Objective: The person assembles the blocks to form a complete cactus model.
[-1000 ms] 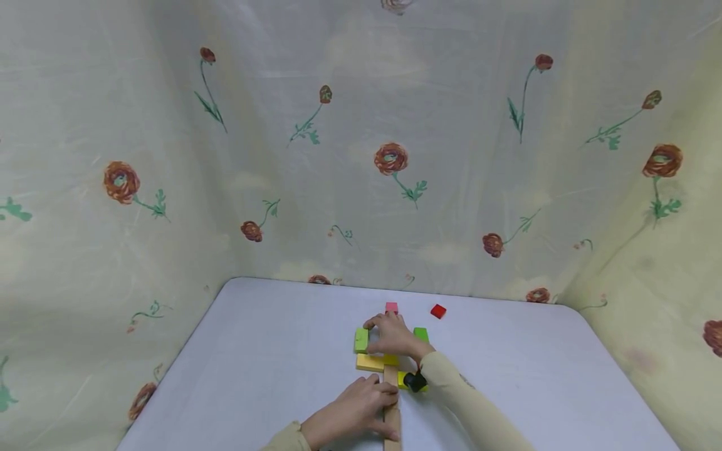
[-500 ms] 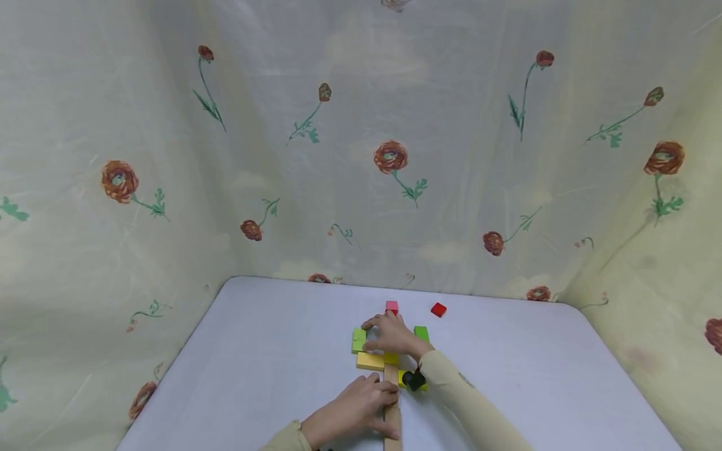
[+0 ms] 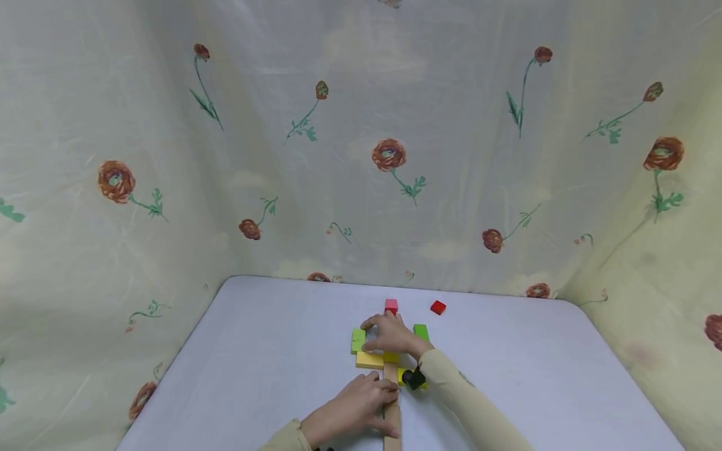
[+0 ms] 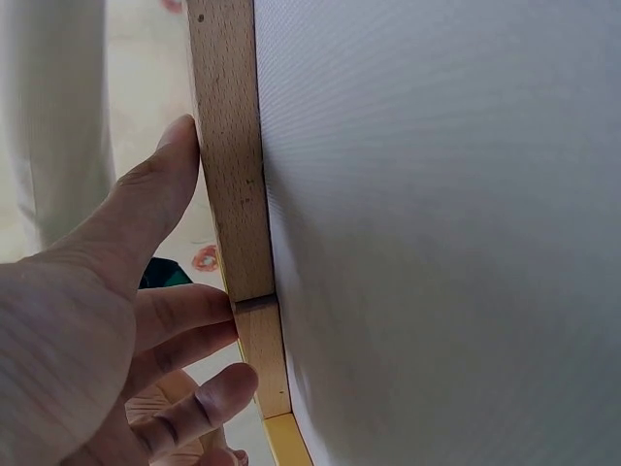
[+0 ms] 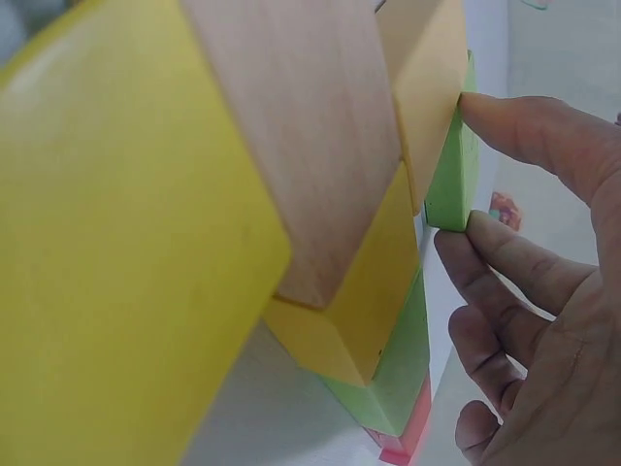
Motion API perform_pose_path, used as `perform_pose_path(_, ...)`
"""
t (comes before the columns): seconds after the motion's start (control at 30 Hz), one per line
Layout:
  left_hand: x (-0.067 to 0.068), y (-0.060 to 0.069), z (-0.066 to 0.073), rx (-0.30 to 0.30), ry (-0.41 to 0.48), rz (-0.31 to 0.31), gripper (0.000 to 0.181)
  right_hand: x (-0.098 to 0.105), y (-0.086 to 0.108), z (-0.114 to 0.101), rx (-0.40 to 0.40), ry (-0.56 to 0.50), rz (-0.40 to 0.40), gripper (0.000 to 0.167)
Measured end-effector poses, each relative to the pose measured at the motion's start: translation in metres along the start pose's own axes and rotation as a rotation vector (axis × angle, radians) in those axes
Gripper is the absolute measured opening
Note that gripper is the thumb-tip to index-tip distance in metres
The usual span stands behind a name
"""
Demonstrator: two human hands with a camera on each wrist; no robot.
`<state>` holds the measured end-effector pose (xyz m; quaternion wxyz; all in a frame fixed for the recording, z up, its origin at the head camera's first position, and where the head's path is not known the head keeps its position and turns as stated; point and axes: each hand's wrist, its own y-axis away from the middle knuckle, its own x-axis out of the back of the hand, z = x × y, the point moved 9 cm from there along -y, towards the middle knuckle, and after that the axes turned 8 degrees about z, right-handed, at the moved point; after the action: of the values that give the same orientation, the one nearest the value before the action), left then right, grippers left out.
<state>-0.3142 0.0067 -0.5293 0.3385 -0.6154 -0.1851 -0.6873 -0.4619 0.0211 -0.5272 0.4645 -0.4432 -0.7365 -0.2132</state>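
Wooden toy blocks lie in a line on the white table. My left hand (image 3: 358,401) rests on the plain wooden blocks (image 3: 391,413); in the left wrist view its thumb and fingertips touch two of them (image 4: 231,175) on either side of a seam. Farther up, my right hand (image 3: 392,334) pinches a light green block (image 3: 358,341) between thumb and fingers, as the right wrist view shows on that block (image 5: 452,184). The green block's near end is beside a pale yellow block (image 3: 369,360), which adjoins a deeper yellow one (image 3: 390,357).
A pink block (image 3: 391,304) with red under it stands beyond my right hand. Off to its right lies a red block (image 3: 438,307). A darker green block (image 3: 420,332) and a bright yellow block (image 3: 401,376) are partly hidden by my right wrist. Flowered cloth (image 3: 304,188) hangs behind.
The light green block has shifted slightly left, with my right fingers following it. My left hand stays in place on the wooden blocks.
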Motion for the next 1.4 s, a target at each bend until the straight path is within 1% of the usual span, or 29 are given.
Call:
perform_pose_path(0.2, 0.001, 0.000, 0.001, 0.002, 0.000, -0.003, 0.067, 0.003, 0.000, 0.001, 0.017, 0.006, 0.025, 0.048)
perform_pose_path(0.27, 0.001, 0.000, 0.001, 0.000, -0.007, -0.002, 0.067, 0.008, 0.000, 0.003, 0.011, -0.033, 0.043, 0.044)
perform_pose_path(0.33, 0.001, 0.000, 0.001, 0.001, -0.012, -0.002, 0.067, 0.017, -0.001, 0.005, -0.001, -0.082, 0.078, 0.037)
perform_pose_path(0.4, 0.002, 0.000, 0.000, 0.005, -0.014, -0.003, 0.067, 0.029, -0.001, 0.011, -0.042, -0.151, 0.118, 0.030)
perform_pose_path(0.53, 0.001, -0.002, -0.001, 0.022, -0.002, -0.013, 0.067, 0.055, 0.001, 0.031, -0.121, -0.235, 0.222, 0.023)
perform_pose_path(0.63, 0.000, -0.003, -0.002, 0.046, 0.014, -0.029, 0.067, 0.072, 0.005, 0.052, -0.163, -0.255, 0.289, 0.022)
perform_pose_path(0.7, -0.001, -0.002, -0.002, 0.061, 0.026, -0.040, 0.067, 0.082, 0.008, 0.066, -0.178, -0.255, 0.325, 0.023)
perform_pose_path(0.77, -0.001, -0.002, -0.003, 0.072, 0.038, -0.045, 0.067, 0.091, 0.012, 0.083, -0.211, -0.244, 0.354, 0.025)
perform_pose_path(0.93, -0.001, -0.002, -0.003, 0.077, 0.051, -0.037, 0.067, 0.110, 0.023, 0.117, -0.281, -0.259, 0.409, 0.036)
perform_pose_path(1.0, -0.001, -0.001, -0.003, 0.076, 0.047, -0.034, 0.067, 0.114, 0.026, 0.127, -0.309, -0.264, 0.424, 0.040)
perform_pose_path(1.13, -0.002, -0.001, -0.004, 0.075, 0.045, -0.034, 0.067, 0.113, 0.032, 0.148, -0.389, -0.251, 0.431, 0.046)
perform_pose_path(1.23, -0.003, -0.002, -0.004, 0.076, 0.051, -0.038, 0.067, 0.108, 0.037, 0.162, -0.447, -0.235, 0.424, 0.050)
perform_pose_path(1.4, -0.003, -0.003, -0.004, 0.080, 0.055, -0.049, 0.067, 0.097, 0.043, 0.179, -0.505, -0.214, 0.399, 0.055)
